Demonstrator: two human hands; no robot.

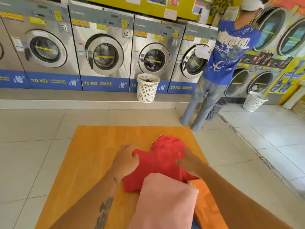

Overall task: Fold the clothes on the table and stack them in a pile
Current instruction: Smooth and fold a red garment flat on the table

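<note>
A red garment (160,164) lies crumpled on the orange wooden table (92,154), bunched up at its far end. My left hand (126,158) rests at the garment's left edge, fingers spread, touching the cloth. My right hand (189,160) lies flat on the garment's right side with fingers apart. A folded pink garment (165,200) sits nearest to me, overlapping the red one's near edge. Under the pink one an orange folded piece (208,204) shows at the right, with a bit of blue cloth (195,226) below it.
A person in a blue T-shirt (227,52) and jeans stands at the washing machines beyond the table's far right corner. A white laundry basket (147,87) stands by the machines, another white basket (254,100) at the right. Tiled floor surrounds the table.
</note>
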